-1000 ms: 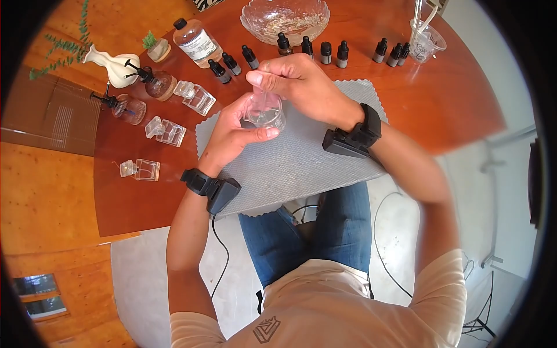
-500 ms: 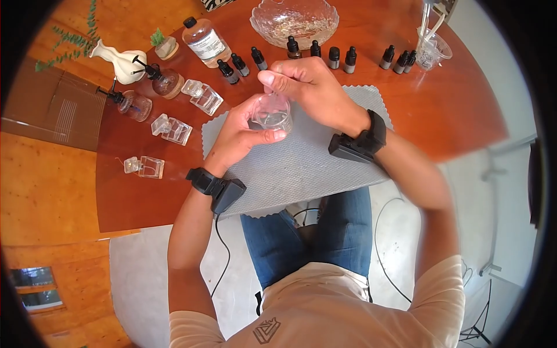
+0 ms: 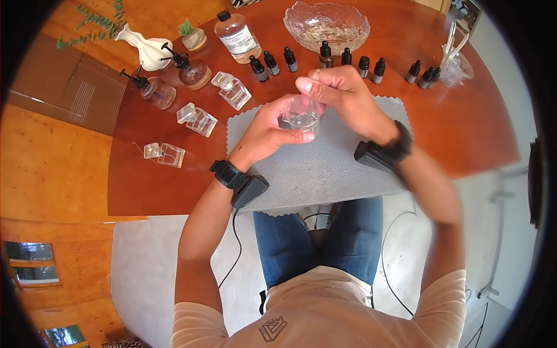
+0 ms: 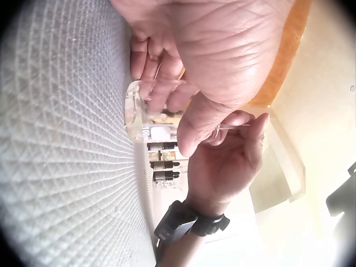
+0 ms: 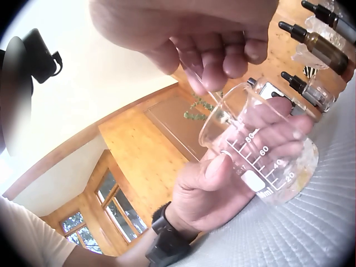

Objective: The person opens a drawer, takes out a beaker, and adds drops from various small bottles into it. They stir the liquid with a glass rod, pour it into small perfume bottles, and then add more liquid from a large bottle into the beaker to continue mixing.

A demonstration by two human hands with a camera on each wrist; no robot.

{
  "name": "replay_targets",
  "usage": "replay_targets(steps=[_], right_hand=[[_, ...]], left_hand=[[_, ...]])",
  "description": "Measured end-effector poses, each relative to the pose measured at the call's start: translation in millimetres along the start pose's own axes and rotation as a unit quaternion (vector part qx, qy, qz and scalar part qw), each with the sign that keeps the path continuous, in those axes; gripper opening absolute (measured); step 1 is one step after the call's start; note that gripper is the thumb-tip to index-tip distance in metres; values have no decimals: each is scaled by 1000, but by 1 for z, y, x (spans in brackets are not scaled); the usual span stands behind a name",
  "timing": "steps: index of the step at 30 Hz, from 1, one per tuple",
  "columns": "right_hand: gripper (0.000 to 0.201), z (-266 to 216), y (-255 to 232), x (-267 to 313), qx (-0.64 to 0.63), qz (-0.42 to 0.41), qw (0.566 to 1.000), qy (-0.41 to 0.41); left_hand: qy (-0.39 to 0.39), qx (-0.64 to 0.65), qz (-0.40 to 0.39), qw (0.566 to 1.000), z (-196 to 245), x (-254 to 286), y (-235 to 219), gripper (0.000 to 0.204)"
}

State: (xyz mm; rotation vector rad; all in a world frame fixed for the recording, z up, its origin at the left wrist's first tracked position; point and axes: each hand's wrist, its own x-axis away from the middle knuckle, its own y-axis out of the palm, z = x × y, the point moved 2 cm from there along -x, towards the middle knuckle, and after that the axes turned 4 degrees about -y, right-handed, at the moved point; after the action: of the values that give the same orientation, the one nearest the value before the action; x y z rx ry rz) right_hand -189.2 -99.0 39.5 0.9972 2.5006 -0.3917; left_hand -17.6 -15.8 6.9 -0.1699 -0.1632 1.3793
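A clear glass beaker (image 3: pixel 303 119) with white volume marks stands on the grey textured mat (image 3: pixel 325 168), a little clear liquid in its bottom. My left hand (image 3: pixel 264 134) grips the beaker from the side, thumb in front and fingers behind the glass, as the right wrist view also shows the beaker (image 5: pixel 261 150). Above the rim my right hand (image 3: pixel 354 101) pinches a thin clear rod (image 5: pixel 201 79) between thumb and fingers; the rod slants down into the beaker. Its lower end is hard to make out through the glass.
Several dark dropper bottles (image 3: pixel 379 71) stand in a row behind the mat, with a glass bowl (image 3: pixel 328 29) and a labelled bottle (image 3: pixel 239 42) farther back. Square glass bottles (image 3: pixel 172 155) and amber pump bottles (image 3: pixel 194 73) are at left. A cup of sticks (image 3: pixel 456 71) stands at right.
The head view has shifted, so the table and both hands appear farther right. The left hand's grip on the beaker and the right hand's pinch on the rod look much the same.
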Motion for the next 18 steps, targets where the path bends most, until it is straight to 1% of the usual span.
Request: replay_targets(steps=[3,6,9,12,15,18], right_hand=[[46,9,-4,-2,127,34,989,-61],[47,10,-5,0,81,-1,996,-24],[46,4,-1,1,58,34,996,-59],[47,2,-4,-2,162,70,979,-103],[49,-1,-6,-1,147,30,987,-51],[49,-3,-4,0,160,54,982,-85]], left_hand=[[-3,-23,5,1000,1,0,0,63],[21,-18,7,1000,-1,0,0,62],[26,-38,9,999,-4,-3,-2,67],[3,-19,5,1000,-2,-2,-2,67],[7,-9,4,1000,-2,-1,0,63],[11,-27,8,1000,-3,-1,-2,63]])
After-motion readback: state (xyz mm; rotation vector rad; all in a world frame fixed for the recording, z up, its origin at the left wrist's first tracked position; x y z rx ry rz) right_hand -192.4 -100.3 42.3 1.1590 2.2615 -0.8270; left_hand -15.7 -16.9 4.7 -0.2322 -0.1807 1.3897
